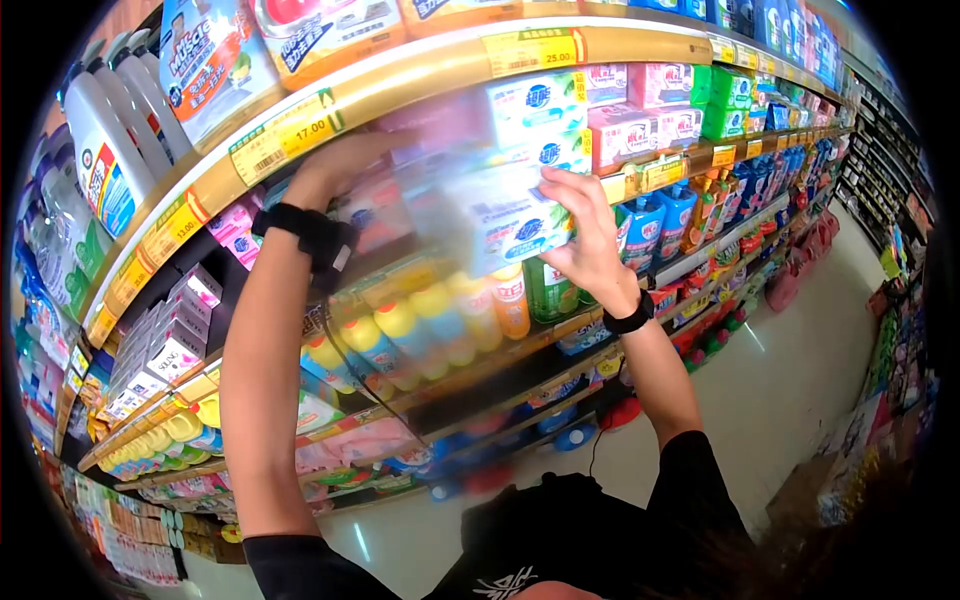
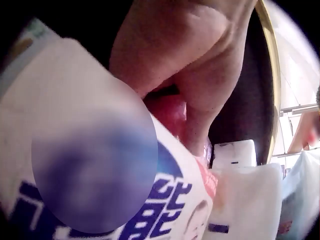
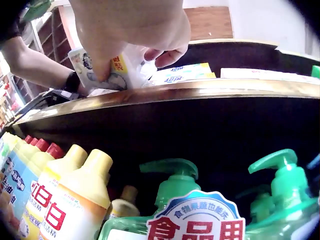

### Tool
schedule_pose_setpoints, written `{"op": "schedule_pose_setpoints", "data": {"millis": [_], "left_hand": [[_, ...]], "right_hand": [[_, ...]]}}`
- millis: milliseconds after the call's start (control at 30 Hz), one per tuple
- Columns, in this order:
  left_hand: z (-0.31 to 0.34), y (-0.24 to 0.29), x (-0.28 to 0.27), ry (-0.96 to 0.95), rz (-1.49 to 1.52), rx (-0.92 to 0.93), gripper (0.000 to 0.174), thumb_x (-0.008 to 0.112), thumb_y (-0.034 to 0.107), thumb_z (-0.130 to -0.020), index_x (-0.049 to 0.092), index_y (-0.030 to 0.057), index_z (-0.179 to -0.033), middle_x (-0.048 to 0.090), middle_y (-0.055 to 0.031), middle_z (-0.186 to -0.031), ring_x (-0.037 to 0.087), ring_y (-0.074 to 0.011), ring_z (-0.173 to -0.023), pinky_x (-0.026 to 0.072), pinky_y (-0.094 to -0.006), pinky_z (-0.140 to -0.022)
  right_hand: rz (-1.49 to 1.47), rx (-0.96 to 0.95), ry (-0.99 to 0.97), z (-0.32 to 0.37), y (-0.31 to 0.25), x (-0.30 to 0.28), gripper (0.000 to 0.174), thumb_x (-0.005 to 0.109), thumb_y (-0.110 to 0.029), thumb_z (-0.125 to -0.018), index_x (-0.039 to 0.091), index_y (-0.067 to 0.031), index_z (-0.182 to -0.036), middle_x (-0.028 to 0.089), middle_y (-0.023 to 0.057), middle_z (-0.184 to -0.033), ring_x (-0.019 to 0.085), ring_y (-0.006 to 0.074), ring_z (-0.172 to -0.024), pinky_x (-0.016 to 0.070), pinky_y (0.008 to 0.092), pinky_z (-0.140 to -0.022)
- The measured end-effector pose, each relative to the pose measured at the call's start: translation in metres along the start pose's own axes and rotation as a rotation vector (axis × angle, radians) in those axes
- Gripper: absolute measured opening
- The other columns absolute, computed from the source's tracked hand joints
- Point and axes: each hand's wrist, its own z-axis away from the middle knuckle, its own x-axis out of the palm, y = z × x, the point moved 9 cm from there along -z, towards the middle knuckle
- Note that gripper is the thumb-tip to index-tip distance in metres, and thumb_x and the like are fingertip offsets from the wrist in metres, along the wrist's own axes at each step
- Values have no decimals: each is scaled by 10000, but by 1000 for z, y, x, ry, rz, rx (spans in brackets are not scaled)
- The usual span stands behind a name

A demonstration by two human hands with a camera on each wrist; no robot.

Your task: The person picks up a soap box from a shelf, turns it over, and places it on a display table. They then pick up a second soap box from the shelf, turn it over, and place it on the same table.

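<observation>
In the head view my right hand point(image 1: 592, 232) grips the right end of a white-and-blue soap pack point(image 1: 515, 232), thumb below and fingers over the top. The pack is blurred on its left side and overlaps the stacked soap packs point(image 1: 537, 103) on the shelf. From the right wrist view, the right hand point(image 3: 132, 27) is over the shelf edge with the pack point(image 3: 132, 65) under its fingers. My left hand point(image 1: 345, 165) reaches into the shelf at the left, blurred, near pinkish packs. Its fingertips are hidden behind a large printed pack point(image 2: 175, 190) in the left wrist view.
A shelf rail with price tags point(image 1: 533, 50) runs above the hands. Below stand yellow-capped bottles point(image 1: 375, 340) and green pump bottles point(image 3: 177, 185). Pink soap boxes point(image 1: 645, 130) sit to the right; a thin cable point(image 1: 360, 380) hangs from the left wrist. The aisle floor point(image 1: 770, 350) lies at right.
</observation>
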Motion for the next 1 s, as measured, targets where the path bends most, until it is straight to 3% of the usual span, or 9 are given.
{"op": "schedule_pose_setpoints", "data": {"millis": [67, 167, 267, 300, 333, 433, 667, 833, 1000], "left_hand": [[10, 6, -9, 128, -43, 80, 601, 844, 258, -822, 570, 9, -1295, 632, -19, -1075, 597, -141, -918, 509, -287, -807], [24, -5, -14, 54, -15, 132, 594, 844, 234, -811, 582, -14, -1284, 685, -84, -1092, 647, -206, -909, 520, -327, -823], [65, 34, -28, 382, -555, 294, 612, 828, 226, -803, 574, 0, -1312, 652, -206, -1238, 640, -344, -1083, 495, -381, -940], [78, 48, -26, 440, -619, 459, 603, 835, 198, -789, 569, -51, -1269, 678, -244, -1123, 676, -373, -1027, 521, -390, -884], [88, 54, -27, 486, -685, 505, 609, 845, 193, -771, 573, -50, -1259, 675, -249, -1124, 667, -389, -1036, 520, -404, -888], [109, 62, -26, 542, -746, 540, 666, 887, 144, -679, 566, -42, -1232, 650, -269, -1125, 614, -445, -1076, 505, -461, -910], [151, 50, -29, 617, -611, 458, 690, 868, 22, -669, 510, 27, -1259, 595, -205, -1227, 595, -375, -1129, 499, -395, -941], [190, 46, -41, 671, -639, 637, 673, 859, -19, -650, 495, 42, -1213, 580, -144, -1262, 579, -291, -1195, 465, -378, -1037], [220, 30, -57, 797, -628, 696, 678, 887, 40, -655, 485, 39, -1202, 594, -171, -1237, 595, -320, -1147, 471, -385, -1006]], "right_hand": [[-25, 18, 35, -1, 0, -2, 711, 774, 42, -516, 611, -80, -1197, 617, 128, -1236, 612, 337, -1073, 509, 403, -877], [-29, 53, -22, 2, 6, 0, 702, 832, 1, -576, 582, -46, -1231, 613, 160, -1261, 608, 350, -1125, 509, 410, -932], [-6, 64, -59, 2, 5, 0, 696, 857, -22, -610, 570, -34, -1244, 612, 175, -1270, 608, 354, -1141, 508, 412, -953], [-1, 65, -67, 1, 4, 2, 693, 856, -20, -612, 571, -34, -1243, 613, 175, -1268, 608, 354, -1143, 508, 411, -954], [-30, 79, -7, 0, 4, 1, 728, 813, 27, -519, 622, -98, -1210, 612, 120, -1245, 610, 335, -1103, 518, 404, -904], [-31, 96, 2, 0, 4, 2, 734, 828, 13, -529, 620, -99, -1224, 611, 121, -1244, 605, 334, -1129, 516, 406, -932], [-40, 118, -37, -7, -1, 2, 726, 811, 31, -550, 611, -102, -1235, 599, 121, -1271, 593, 337, -1155, 509, 413, -963], [65, 17, -137, -33, -14, -2, 690, 748, 66, -593, 598, -103, -1245, 590, 117, -1274, 586, 340, -1161, 500, 419, -958], [-19, 34, -235, -71, -23, 9, 755, 760, 44, -637, 533, -87, -1345, 564, 136, -1302, 566, 358, -1177, 495, 416, -963]]}}
